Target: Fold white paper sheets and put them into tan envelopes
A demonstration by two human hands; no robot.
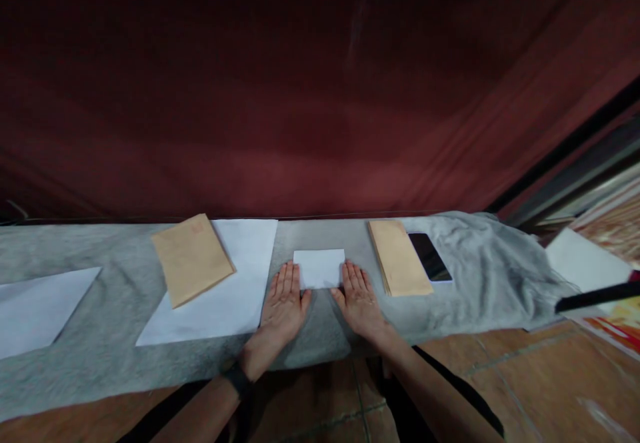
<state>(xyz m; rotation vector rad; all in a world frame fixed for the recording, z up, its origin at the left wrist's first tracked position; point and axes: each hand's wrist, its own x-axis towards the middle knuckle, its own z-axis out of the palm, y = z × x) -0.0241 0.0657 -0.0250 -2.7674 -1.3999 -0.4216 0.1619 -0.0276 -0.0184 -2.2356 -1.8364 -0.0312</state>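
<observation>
A small white paper [320, 268] lies flat in the middle of the grey cloth [320, 336], with its long sides running left to right. At its left edge is the left hand [284, 303], palm down, with the fingers stretched straight and close together, and the thumb spread to the near left corner. The right hand [361, 302] lies in the same manner at the right edge, its thumb pointing to the near right corner. Both hands are flat and opened out, touching the sides of the paper, and neither one grasps anything. A dark wristband [237, 380] is around the left wrist.

To the left of the left hand there is a large white sheet [230, 310], and a brown envelope [195, 260] rests slantwise, partly upon it and partly upon the cloth. Farther left, another white sheet [40, 310] is cut by the border of the view.

To the right of the right hand, a stack of brown envelopes [403, 256] lies apart from it, and just beside this stack is a smartphone [430, 256] with a dark screen. At the right, the cloth is wrinkled. On the far side rises a dark red panel [320, 130]; on the near side, the tiled floor [550, 370] is visible.
</observation>
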